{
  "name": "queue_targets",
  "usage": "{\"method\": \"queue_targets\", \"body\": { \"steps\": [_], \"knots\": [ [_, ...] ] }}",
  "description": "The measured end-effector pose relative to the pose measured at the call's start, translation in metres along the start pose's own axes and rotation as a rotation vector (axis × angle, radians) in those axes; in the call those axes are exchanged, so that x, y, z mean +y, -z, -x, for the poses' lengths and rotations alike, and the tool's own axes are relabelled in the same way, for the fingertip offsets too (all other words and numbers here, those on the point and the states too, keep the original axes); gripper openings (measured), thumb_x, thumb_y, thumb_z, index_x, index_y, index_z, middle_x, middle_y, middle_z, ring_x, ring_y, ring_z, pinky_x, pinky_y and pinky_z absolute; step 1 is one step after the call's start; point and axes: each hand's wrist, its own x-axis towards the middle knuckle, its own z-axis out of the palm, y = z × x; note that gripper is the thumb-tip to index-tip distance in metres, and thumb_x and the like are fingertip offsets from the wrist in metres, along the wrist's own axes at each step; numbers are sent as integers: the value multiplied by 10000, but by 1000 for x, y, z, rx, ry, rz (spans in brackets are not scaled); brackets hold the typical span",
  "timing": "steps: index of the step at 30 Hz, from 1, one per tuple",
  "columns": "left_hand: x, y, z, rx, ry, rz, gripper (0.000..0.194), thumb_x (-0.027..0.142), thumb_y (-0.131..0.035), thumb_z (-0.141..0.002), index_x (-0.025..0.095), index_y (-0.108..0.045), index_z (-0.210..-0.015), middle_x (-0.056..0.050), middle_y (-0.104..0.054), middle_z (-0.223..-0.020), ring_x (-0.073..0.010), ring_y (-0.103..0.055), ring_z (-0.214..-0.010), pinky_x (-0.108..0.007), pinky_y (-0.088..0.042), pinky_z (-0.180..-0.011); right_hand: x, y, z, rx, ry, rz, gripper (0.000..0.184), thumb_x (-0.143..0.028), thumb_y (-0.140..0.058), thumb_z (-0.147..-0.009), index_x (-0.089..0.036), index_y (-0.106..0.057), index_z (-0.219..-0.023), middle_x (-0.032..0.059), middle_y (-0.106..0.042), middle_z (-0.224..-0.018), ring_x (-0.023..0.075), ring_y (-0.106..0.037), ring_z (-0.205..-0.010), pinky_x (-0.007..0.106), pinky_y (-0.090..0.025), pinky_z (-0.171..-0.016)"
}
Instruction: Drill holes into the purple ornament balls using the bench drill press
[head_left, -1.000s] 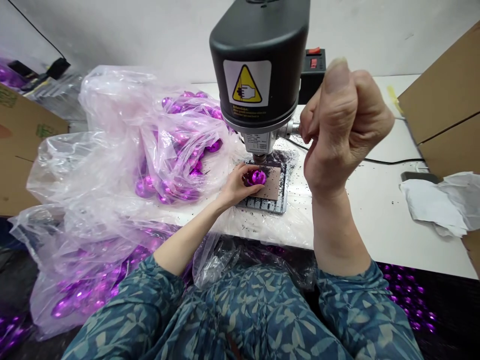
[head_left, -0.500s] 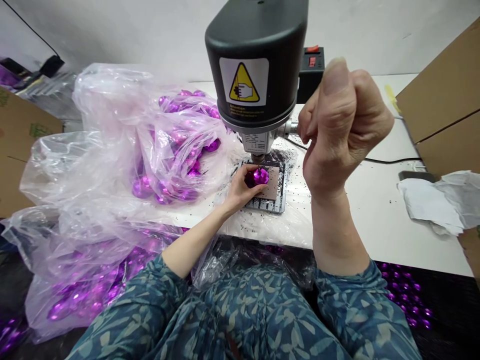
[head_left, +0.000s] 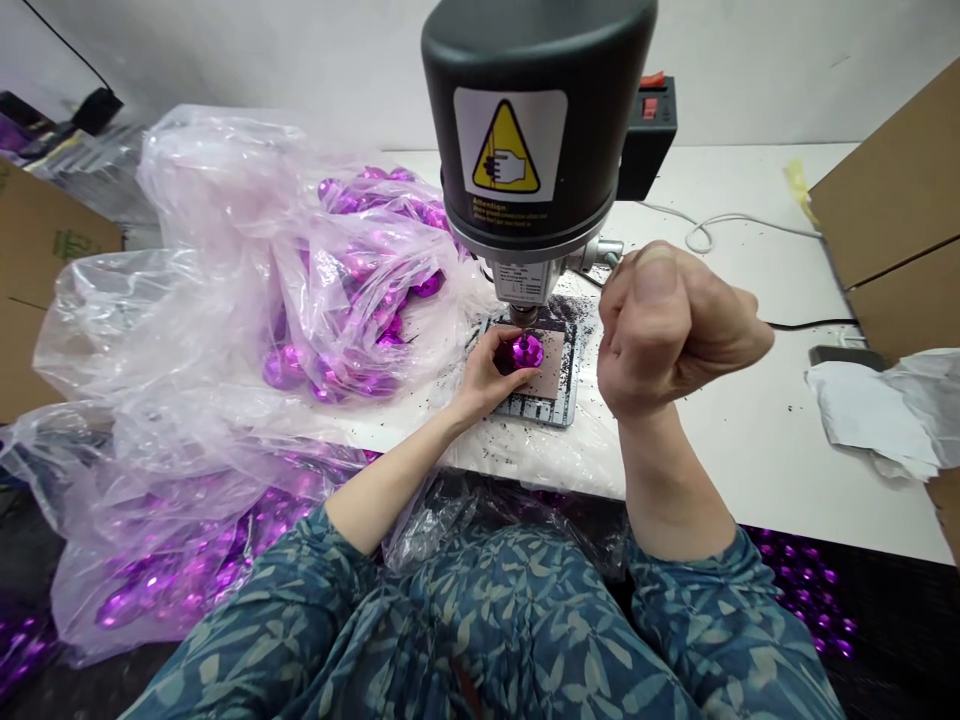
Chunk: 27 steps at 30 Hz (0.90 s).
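Observation:
My left hand (head_left: pixel 487 372) pinches a shiny purple ball (head_left: pixel 528 351) between thumb and fingers. The ball rests on a brown square pad (head_left: pixel 551 366), which lies on the slotted metal base plate (head_left: pixel 566 400) of a small bench drill press (head_left: pixel 536 140). Just above the ball is the machine's chuck (head_left: pixel 523 316); whether a bit touches the ball I cannot tell. To the right, my right hand (head_left: pixel 667 330) is closed in a fist around the press's feed lever (head_left: pixel 604 251), most of which the hand hides. Dark shavings are scattered about the base.
Clear plastic bags (head_left: pixel 225 220) with many purple balls (head_left: pixel 360 380) cover the left side. A switch box (head_left: pixel 651 135) with red switches stands behind the press. Cardboard boxes (head_left: pixel 900 190) and crumpled white paper (head_left: pixel 862 415) are at the right. More purple balls (head_left: pixel 810 590) lie below the table edge.
My right hand has come down with the lever and tilted over. My left hand still holds the ball on the pad. The whole view has shifted slightly.

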Motion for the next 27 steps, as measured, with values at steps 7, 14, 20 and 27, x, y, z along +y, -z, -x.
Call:
{"method": "queue_targets", "body": {
  "steps": [7, 14, 20, 27],
  "knots": [
    [-1, 1, 1, 7, -28, -79, 478, 296, -933, -784, 219, -673, -1178, -91, -755, -1213, -242, -723, -1097, -384, -580, -951, 6, 3, 8, -10, 100, -67, 507, -166, -552, -971, -216, -198, -611, -56, -205, -498, 70, -221, -397, 319, -181, -397],
    [-3, -1, 4, 54, -31, -148, 518, 298, -970, -744, 234, -687, -1173, -79, -756, -1185, -261, -711, -1113, -408, -582, -964, 17, 14, 22, -97, 265, -86, 468, -127, -535, -958, -222, -204, -642, -70, -277, -525, 46, -267, -402, 269, -270, -400],
    [2, -10, 10, 159, 94, -45, 565, 290, -965, -721, 217, -621, -1162, -68, -728, -1125, -221, -722, -998, -364, -600, -880, 0, -3, -9, -21, 8, 139, 544, -345, -526, -1053, -239, -228, -611, -60, -268, -477, 66, -270, -390, 325, -244, -399],
    [6, -4, 23, 216, 35, -130, 526, 291, -929, -719, 200, -620, -1135, -80, -699, -1126, -229, -701, -1021, -371, -584, -893, 18, -22, -50, 6, -188, 8, 635, -730, -519, -919, -247, -236, -618, -60, -220, -532, 73, -205, -463, 333, -210, -486]
  ]
}}
